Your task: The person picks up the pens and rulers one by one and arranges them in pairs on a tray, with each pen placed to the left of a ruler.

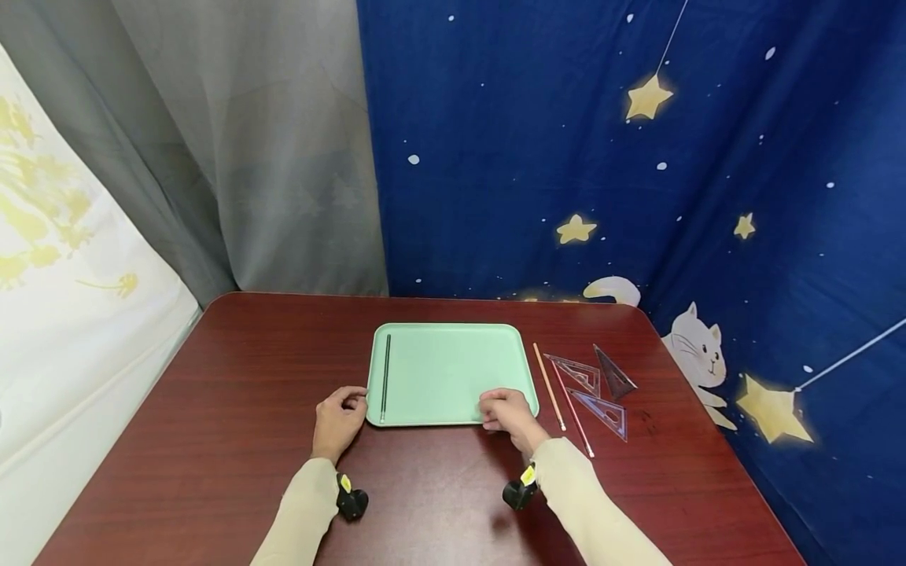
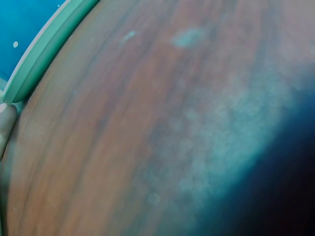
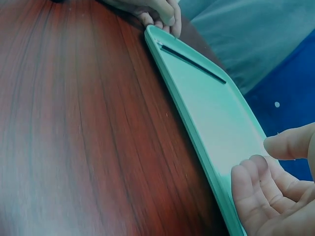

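A pale green tray lies on the table, with a black pencil along its left side. My left hand is at the tray's left rim, thumb and fingers pinching the edge near the front corner. Only a fingertip against the rim shows in the left wrist view. Over the tray's front right part is my right hand. Its fingers are loosely bent, the thumb stands apart from them, and I see nothing held there.
Right of the tray lie a natural-wood pencil, a red pencil, and clear set squares, one bluish and one dark. The brown table ends at curtains.
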Demonstrator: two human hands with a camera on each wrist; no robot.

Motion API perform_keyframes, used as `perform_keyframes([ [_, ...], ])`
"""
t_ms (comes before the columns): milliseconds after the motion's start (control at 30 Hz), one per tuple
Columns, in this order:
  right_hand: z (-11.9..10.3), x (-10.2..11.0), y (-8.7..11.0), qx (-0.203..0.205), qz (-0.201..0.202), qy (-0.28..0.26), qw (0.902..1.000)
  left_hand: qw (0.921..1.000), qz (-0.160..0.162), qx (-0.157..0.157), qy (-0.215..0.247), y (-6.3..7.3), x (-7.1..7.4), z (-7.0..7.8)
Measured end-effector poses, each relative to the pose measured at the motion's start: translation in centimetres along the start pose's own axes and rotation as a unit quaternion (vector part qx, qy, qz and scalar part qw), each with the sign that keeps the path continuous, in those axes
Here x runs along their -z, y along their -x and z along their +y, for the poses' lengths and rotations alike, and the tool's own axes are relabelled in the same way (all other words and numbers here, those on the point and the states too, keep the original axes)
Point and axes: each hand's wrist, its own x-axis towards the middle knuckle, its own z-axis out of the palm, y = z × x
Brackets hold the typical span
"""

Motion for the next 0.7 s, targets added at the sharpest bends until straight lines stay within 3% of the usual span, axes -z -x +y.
perform_keyframes([
  [700,1.5,5.4,1.2,-0.008,0.038,0.004,0.9992,0.9998,-0.011,0.012,-0.008,0.1,0.2,0.3],
])
